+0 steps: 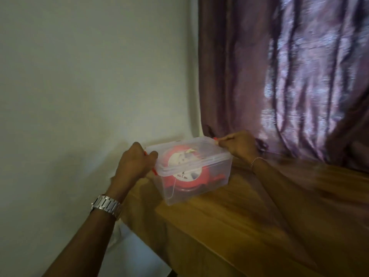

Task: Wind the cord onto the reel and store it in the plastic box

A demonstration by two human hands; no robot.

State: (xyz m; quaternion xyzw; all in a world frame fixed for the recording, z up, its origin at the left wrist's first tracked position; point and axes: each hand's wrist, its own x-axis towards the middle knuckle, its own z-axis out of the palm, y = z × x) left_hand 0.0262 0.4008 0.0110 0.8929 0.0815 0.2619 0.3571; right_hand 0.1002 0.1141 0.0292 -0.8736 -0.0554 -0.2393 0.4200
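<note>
Both hands' [137, 162] [237, 145] fingertips hidden behind box [215, 172], reel [185, 168] blurred inside.

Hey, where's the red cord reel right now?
In the head view, the red cord reel lies inside the clear plastic box under its lid, on the wooden table near the wall, between the left hand and right hand.

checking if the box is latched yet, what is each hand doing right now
Left hand: fingers curled round the red latch on the left end of the clear plastic box.
Right hand: pinching the red latch on the far right end.
</note>
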